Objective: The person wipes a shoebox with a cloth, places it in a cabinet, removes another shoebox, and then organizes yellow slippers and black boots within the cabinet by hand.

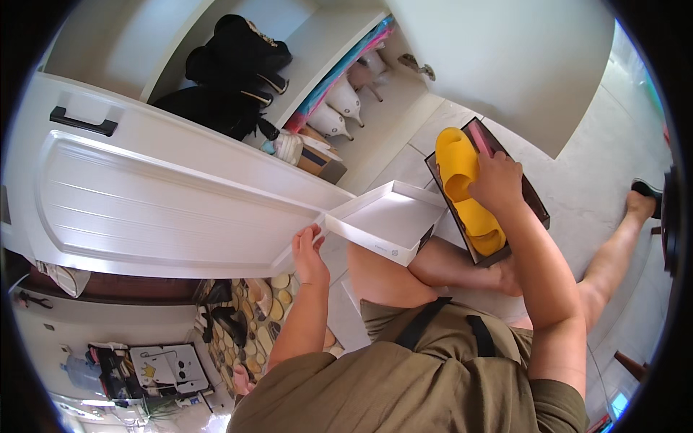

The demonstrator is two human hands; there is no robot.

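My right hand (497, 181) is over a dark shoebox (533, 208) on the floor, its fingers closed around a narrow pink item (479, 138) at the box's far side. Most of that item is hidden by the hand. Two yellow slippers (457, 157) lie end to end in the box, beside my wrist. My left hand (309, 251) is empty, fingers slightly curled, by the free edge of the white cabinet door (178, 205). Whether it touches the door is unclear. A white box lid (392, 214), hollow side up, lies between my hands, close to my knee.
The open cabinet holds black high-heeled boots (233, 59) and white pointed heels (341, 103). A second door (514, 65) stands open at the right. Black shoes (230, 325) lie on a pebble-patterned mat (270, 319) to my left. Furniture legs (631, 365) are at the right rim.
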